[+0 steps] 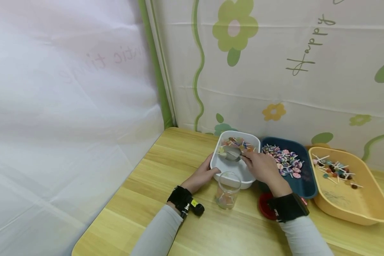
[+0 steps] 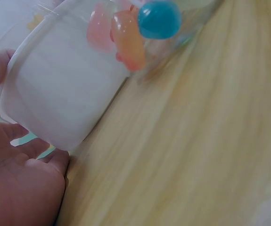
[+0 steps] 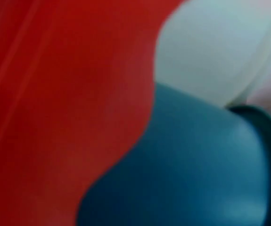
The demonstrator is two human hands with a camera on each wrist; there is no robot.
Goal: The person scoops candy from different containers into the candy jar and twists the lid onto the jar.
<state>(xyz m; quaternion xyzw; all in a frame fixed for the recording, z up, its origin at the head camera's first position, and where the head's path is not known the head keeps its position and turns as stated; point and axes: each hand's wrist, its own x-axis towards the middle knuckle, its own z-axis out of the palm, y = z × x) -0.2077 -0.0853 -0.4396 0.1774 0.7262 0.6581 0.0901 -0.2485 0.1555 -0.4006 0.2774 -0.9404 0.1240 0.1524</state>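
A white tub (image 1: 225, 166) stands on the table, small candies on white sticks (image 1: 238, 143) heaped toward its far end. My left hand (image 1: 200, 179) grips its left side, the thumb over the rim; in the left wrist view the fingers curl along the outer wall. Inside the tub, a metal scoop (image 1: 232, 154) is held by my right hand (image 1: 264, 168) and lies against the candies, something pale yellowish at its left edge. A clear jar (image 1: 229, 188) stands right in front of the tub. Orange, pink and blue candies (image 2: 128, 37) show through it in the left wrist view.
Right of the white tub is a dark blue tub (image 1: 308, 185) of swirl lollipops, then a yellow tub (image 1: 348, 202) of stick candies. Under the right wrist lies a red lid (image 1: 265, 206), which fills much of the right wrist view. A printed curtain (image 1: 243, 92) hangs behind the table.
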